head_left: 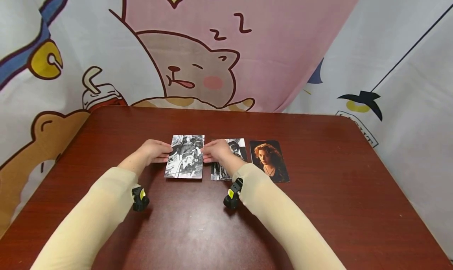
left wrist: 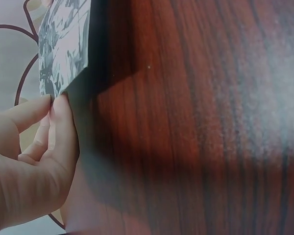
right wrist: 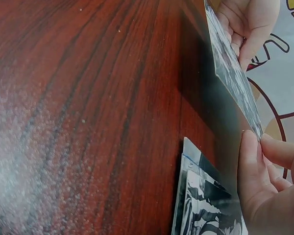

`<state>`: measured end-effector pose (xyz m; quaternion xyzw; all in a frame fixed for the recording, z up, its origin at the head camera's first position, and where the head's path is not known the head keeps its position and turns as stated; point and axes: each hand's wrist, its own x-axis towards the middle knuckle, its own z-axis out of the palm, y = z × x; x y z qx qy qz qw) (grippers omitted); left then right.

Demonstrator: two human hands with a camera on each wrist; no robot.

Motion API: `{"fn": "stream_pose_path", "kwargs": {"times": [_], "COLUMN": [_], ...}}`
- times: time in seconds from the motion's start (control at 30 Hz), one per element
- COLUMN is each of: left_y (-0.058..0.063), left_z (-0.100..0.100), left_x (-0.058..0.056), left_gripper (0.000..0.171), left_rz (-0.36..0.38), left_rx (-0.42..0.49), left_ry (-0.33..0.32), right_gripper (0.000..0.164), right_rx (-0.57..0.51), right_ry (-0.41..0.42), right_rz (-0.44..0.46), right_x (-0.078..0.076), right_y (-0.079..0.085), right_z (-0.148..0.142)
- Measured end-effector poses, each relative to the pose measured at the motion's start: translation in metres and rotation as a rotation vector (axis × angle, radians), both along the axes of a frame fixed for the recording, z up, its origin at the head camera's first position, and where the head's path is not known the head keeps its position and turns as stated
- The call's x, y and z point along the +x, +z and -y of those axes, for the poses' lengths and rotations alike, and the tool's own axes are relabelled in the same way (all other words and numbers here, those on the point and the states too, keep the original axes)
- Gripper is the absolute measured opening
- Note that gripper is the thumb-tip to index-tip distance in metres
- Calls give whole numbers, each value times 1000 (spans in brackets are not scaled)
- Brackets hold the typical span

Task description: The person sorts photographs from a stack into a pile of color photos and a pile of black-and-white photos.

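A black-and-white photo card (head_left: pixel 185 158) is held up off the table between both hands, its shadow visible beneath it in the wrist views. My left hand (head_left: pixel 154 151) pinches its left edge between thumb and fingers, and the left wrist view shows that pinch at the card's edge (left wrist: pixel 63 54). On the opposite edge, my right hand (head_left: pixel 216 150) pinches the card the same way, thumb and fingertips meeting on it in the right wrist view. Just under the right hand lies a stack of black-and-white photo cards (right wrist: pixel 206 205), partly hidden by the hand and wrist.
To the right of the stack lies a dark colour photo card (head_left: pixel 269 161) showing a person with reddish hair. Everything rests on a reddish-brown wooden table (head_left: pixel 191 226). A cloth with cartoon animals (head_left: pixel 198 69) hangs behind the far edge.
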<state>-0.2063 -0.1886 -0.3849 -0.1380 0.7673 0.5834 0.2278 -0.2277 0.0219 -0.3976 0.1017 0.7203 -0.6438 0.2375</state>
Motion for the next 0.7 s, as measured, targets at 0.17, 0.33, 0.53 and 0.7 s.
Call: {"fn": "stream_pose_path", "kwargs": {"times": [0.17, 0.33, 0.53, 0.7], "left_y": [-2, -4, -5, -4], "left_z": [1, -2, -4, -4], "left_x": [0, 2, 4, 3], "left_gripper": [39, 37, 34, 35], "left_rz": [-8, -21, -69, -97], "left_rx": [-22, -61, -180, -230], "left_ry": [5, 14, 33, 38], "right_gripper": [27, 28, 33, 33], "right_rx": [6, 34, 63, 50], "right_ry": [21, 40, 37, 38], "right_rz": [13, 30, 55, 45], "right_x": [-1, -2, -4, -4], "right_y": [-1, -2, 0, 3], "right_z": [2, 1, 0, -3]}}
